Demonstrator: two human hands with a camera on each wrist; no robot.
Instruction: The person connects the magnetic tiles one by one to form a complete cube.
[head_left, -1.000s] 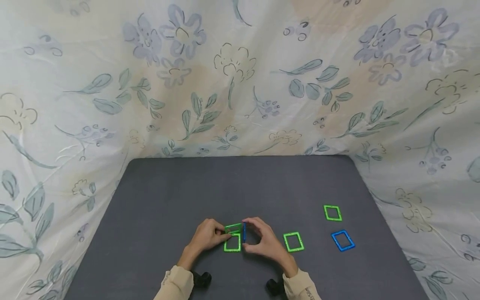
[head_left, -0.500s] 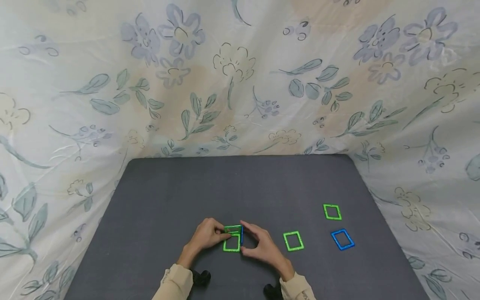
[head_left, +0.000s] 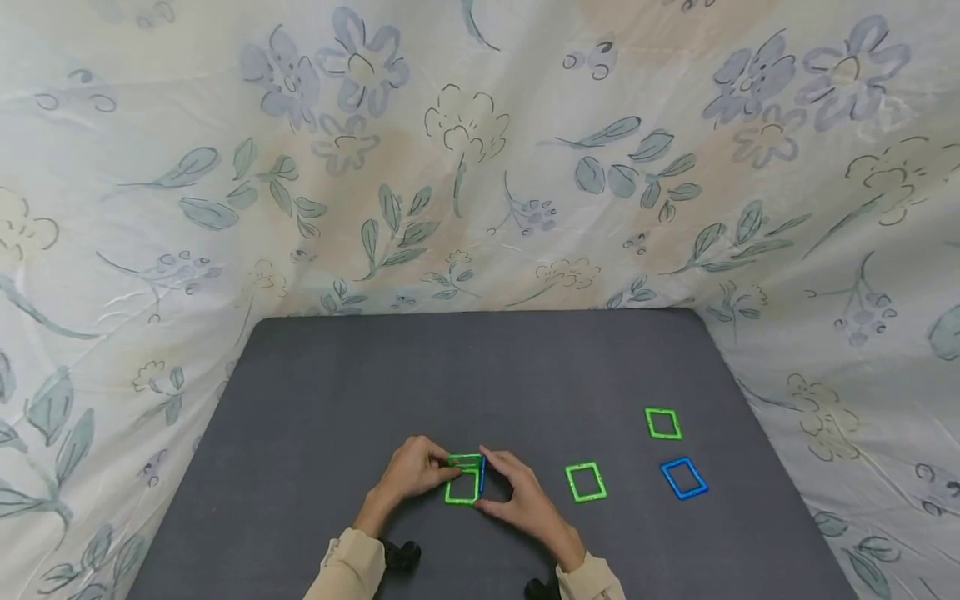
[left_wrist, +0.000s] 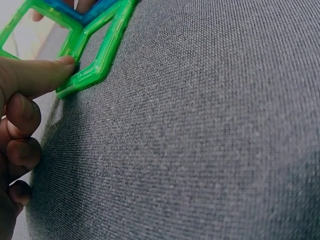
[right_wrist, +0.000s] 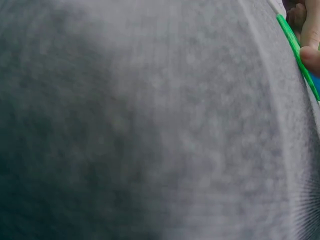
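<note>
— Green flat frame (head_left: 462,489) down on the grey table (head_left: 337,392), a green wall pinched upright by the left hand (head_left: 415,471), a blue wall (head_left: 482,472) gripped by the right hand (head_left: 522,500).

— Left over? Probably three loose frames (head_left: 586,482), well apart.

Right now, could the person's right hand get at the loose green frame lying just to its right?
Probably yes: the green frame lies flat beside the right hand with bare mat between, though that hand is busy holding the blue frame.

The surface (head_left: 375,375) is dark grey. The square frames are green (head_left: 586,482) and blue (head_left: 683,478). The cloth (head_left: 480,167) is cream with blue-grey flowers.
</note>
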